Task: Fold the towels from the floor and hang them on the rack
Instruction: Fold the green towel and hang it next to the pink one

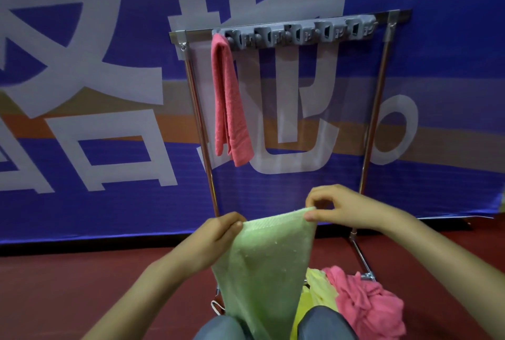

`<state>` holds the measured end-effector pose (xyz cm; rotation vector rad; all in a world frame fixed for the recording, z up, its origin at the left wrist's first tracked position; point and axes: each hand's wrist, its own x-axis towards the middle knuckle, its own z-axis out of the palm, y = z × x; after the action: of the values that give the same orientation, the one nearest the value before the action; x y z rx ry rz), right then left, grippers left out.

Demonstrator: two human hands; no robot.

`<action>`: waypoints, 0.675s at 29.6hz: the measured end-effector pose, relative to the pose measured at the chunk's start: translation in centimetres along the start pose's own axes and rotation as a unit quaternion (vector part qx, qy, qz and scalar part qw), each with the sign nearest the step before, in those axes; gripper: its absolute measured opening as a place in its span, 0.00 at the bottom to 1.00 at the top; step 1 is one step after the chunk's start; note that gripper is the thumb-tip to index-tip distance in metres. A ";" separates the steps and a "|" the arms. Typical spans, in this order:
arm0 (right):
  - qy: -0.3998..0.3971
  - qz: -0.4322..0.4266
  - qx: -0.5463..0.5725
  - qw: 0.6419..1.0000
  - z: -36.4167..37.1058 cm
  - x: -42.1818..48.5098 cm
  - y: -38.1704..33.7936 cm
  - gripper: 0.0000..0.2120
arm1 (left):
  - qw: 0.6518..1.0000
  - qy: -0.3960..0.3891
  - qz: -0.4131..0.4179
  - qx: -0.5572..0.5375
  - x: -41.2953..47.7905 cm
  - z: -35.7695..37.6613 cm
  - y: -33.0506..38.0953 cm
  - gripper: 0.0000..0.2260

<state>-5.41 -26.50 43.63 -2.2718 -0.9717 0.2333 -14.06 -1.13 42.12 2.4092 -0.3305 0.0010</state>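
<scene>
Left hand [216, 241] and right hand [344, 208] pinch, fingers closed, the top corners of the pale green terry towel [262, 266]; a folded pink towel [229, 104] hangs on the far chrome rack [374, 110].

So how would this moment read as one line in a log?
step: folding | left hand, right hand: pinching green towel top edge | rack: one pink towel hung | floor: yellow towel, pink towel pile
</scene>
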 end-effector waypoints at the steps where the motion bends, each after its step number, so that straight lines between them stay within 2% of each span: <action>1: 0.008 0.002 0.000 1.000 -0.1 -0.1 0.0 0.08 | 1.000 -0.002 0.003 -0.003 0.1 0.0 0.1 0.10; 5: 0.040 0.012 0.023 0.999 -0.2 -0.2 -0.1 0.08 | 0.998 -0.049 0.004 -0.028 0.4 -0.8 0.5 0.06; 10: 0.056 0.040 0.060 0.996 0.2 -0.1 0.0 0.06 | 0.995 -0.080 0.016 0.049 0.5 -1.5 1.0 0.10; 13: 0.019 0.042 0.070 0.996 0.4 -0.2 -0.3 0.01 | 0.994 -0.065 0.022 0.081 0.8 -2.0 1.1 0.08; 17: -0.022 0.017 0.001 1.000 0.4 -0.1 -1.1 0.07 | 0.990 -0.060 0.049 0.118 1.3 -2.7 1.3 0.05; 20: -0.027 0.025 -0.020 0.999 0.2 0.1 -1.2 0.06 | 0.983 -0.068 0.061 0.161 1.9 -3.0 1.0 0.06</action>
<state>-6.13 -25.76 44.28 -2.3399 -0.9551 0.3005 -12.21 -0.38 45.18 2.7109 -0.5786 -0.0592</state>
